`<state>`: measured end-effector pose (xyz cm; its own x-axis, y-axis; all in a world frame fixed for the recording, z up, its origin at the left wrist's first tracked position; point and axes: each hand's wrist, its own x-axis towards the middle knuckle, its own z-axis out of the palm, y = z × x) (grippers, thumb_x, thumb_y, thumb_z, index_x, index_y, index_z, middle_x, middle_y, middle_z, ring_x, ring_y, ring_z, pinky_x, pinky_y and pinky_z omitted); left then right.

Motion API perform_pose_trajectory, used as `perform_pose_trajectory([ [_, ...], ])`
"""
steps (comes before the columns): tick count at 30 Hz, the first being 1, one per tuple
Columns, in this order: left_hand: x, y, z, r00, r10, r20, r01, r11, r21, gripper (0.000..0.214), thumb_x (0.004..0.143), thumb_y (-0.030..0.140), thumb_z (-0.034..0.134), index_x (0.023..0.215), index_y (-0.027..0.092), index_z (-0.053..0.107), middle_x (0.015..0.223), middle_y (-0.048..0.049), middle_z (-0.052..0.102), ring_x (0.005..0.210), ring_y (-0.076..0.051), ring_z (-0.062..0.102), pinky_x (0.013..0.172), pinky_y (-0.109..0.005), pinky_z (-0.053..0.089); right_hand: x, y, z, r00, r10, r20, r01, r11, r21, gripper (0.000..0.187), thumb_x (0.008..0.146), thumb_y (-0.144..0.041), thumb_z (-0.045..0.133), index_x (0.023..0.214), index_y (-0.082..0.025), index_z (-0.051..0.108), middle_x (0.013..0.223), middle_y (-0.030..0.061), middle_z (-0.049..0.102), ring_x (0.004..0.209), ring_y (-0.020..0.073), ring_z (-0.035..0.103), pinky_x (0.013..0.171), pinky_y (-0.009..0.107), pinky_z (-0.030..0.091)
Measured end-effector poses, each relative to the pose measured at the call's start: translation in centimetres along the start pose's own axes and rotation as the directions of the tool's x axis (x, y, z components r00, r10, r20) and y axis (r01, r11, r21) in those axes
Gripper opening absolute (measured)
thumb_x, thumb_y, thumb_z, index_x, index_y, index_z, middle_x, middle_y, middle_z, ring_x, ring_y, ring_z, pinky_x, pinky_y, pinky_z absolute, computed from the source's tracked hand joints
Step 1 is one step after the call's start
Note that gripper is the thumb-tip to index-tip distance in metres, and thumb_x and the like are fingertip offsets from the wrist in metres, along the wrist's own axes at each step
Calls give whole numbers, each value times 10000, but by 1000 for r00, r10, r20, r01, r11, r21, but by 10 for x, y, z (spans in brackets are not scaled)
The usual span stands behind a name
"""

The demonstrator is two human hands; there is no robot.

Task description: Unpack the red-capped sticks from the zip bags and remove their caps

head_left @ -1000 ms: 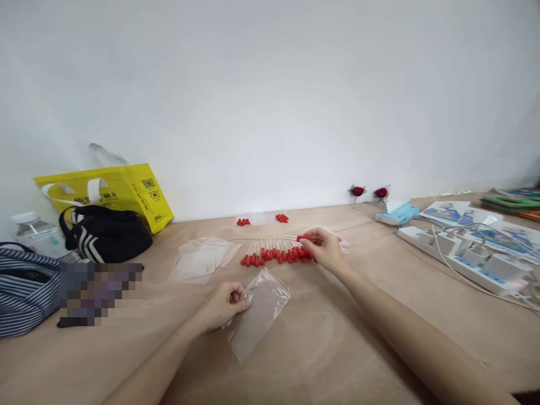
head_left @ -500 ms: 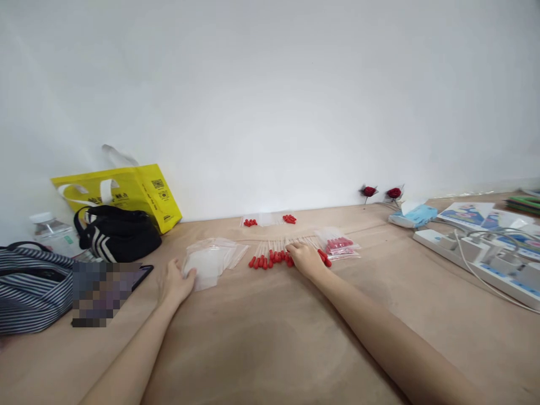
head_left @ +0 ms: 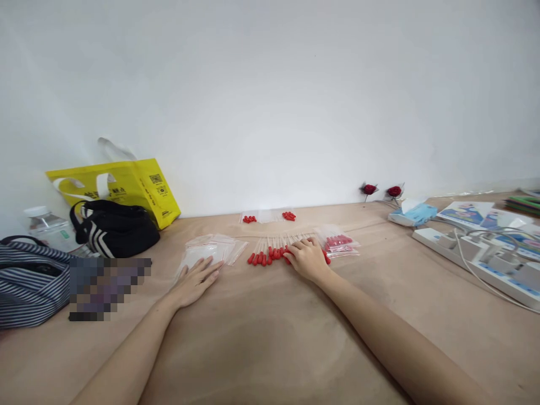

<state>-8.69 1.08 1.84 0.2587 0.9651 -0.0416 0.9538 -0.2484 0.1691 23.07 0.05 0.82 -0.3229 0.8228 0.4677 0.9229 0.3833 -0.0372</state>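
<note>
My left hand (head_left: 193, 286) lies flat with its fingers stretched over a fanned pile of clear zip bags (head_left: 231, 246). In the middle of the table is a row of thin pale sticks with red ends (head_left: 264, 257), the red ends toward me. Over the right part of that row rests my right hand (head_left: 309, 257), palm down, fingers loosely apart and touching the sticks. It covers some of them, and its fingertips are partly hidden. Just right of it sits a stack of filled clear bags (head_left: 341, 242) with red ends showing inside.
Against the wall lie clear bags (head_left: 265, 216) with red pieces at both ends. At left are a yellow bag (head_left: 158, 191), a black pouch (head_left: 126, 230), a bottle (head_left: 50, 230) and a striped bag (head_left: 31, 287). At right are a blue tissue pack (head_left: 413, 215) and a power strip (head_left: 439, 242).
My left hand has moved right from beside the zip bags onto them and flattened. My right hand stays at the row of sticks, its fingers now more spread.
</note>
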Motion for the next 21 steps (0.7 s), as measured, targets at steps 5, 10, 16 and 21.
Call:
perform_pose_trajectory([
  [5, 7, 2, -1, 991, -91, -101, 88, 996, -30, 537, 866, 437, 151, 1364, 236, 147, 1335, -65, 390, 1241, -243, 314, 997, -496, 196, -18, 23, -6, 983, 81, -163, -76, 996, 38, 295, 872, -311, 353, 842, -191, 621, 883, 67, 641, 877, 190, 509, 811, 336, 226],
  [10, 26, 21, 0, 962, -219, -165, 236, 968, 86, 471, 854, 325, 198, 1259, 221, 415, 1222, -109, 481, 1126, -295, 429, 885, -459, 348, -41, 75, -7, 916, 310, -253, -306, 950, 57, 257, 836, -304, 401, 855, -185, 628, 887, 65, 641, 852, 184, 523, 809, 331, 238],
  [16, 33, 33, 0, 947, -308, -94, 319, 939, 126, 439, 844, 444, 209, 1263, 411, 334, 1244, -129, 425, 1160, -393, 344, 807, -656, 250, -56, 124, -2, 827, 496, -263, -503, 863, 46, 265, 807, -329, 419, 844, -192, 642, 893, 74, 630, 873, 207, 519, 751, 325, 296],
  [21, 26, 28, -3, 960, -277, -45, 281, 948, 149, 468, 836, 520, 176, 1284, 422, 267, 1311, -133, 364, 1218, -395, 267, 830, -673, 204, -54, 134, 10, 835, 527, -159, -526, 849, 53, 302, 797, -393, 439, 936, -220, 642, 1011, 90, 591, 951, 228, 510, 783, 333, 352],
])
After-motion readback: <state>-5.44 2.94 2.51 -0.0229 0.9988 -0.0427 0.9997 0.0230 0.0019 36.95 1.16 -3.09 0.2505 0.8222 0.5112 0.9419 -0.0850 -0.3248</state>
